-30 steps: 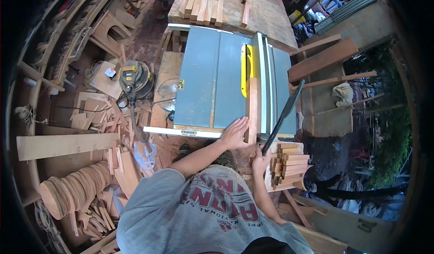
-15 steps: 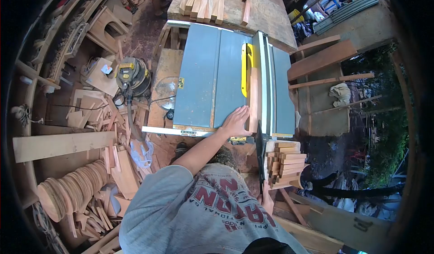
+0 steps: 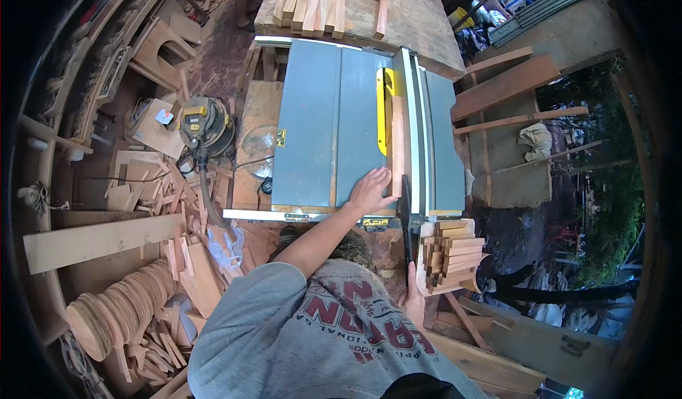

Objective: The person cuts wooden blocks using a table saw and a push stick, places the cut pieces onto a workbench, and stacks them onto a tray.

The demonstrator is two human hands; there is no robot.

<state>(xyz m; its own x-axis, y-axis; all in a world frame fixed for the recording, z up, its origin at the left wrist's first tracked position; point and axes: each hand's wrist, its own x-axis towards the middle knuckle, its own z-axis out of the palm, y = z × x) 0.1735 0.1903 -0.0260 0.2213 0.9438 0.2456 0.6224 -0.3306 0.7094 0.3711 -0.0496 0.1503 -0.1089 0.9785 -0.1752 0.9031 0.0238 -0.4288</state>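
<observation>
A wooden strip (image 3: 398, 143) lies lengthwise on the grey saw table (image 3: 305, 129), between the yellow insert (image 3: 381, 115) and the metal fence (image 3: 418, 136). My left hand (image 3: 370, 191) rests on the table against the strip's left side near its rear end, fingers extended. My right hand (image 3: 412, 301), low beside my shirt, is wrapped round the lower end of a long black push stick (image 3: 406, 228). The stick's upper end is beside the rear end of the strip; whether they touch is hard to tell.
Cut wood pieces (image 3: 455, 257) are stacked right of my right hand. More blocks (image 3: 312, 8) lie on the wooden bench (image 3: 419, 26) beyond the saw. A vacuum (image 3: 204, 126) and wood scraps are on the left. Another person's legs (image 3: 246, 1) show at the top.
The strip has moved forward along the fence. My right hand has dropped toward my body, and the black stick has swung from a slant to nearly in line with the strip.
</observation>
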